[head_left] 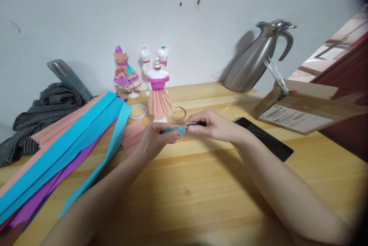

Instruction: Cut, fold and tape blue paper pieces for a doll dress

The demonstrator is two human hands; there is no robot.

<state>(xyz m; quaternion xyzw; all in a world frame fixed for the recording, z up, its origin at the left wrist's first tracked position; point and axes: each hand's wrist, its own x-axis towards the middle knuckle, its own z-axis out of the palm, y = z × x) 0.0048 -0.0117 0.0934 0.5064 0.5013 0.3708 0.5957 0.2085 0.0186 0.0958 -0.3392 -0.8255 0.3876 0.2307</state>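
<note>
My left hand (157,135) pinches a small folded piece of light blue crepe paper (181,131) between thumb and fingers. My right hand (212,125) is closed around a slim tool with a dark blue handle (198,123). The tool's greyish tip meets the upper edge of the blue paper; its exact kind is mostly hidden by the fingers. Just behind both hands stands a mini mannequin in a magenta top and pleated peach skirt (160,100). A square of peach crepe paper (133,136) lies beside my left hand, partly under it.
Long crepe paper strips (71,136) cover the left side. A ruffled doll dress on a stand (125,71) and two bare mannequins are at the back, with tape rolls (138,112) nearby. To the right are a phone (264,138), a cardboard box (299,112) and a steel jug (253,60).
</note>
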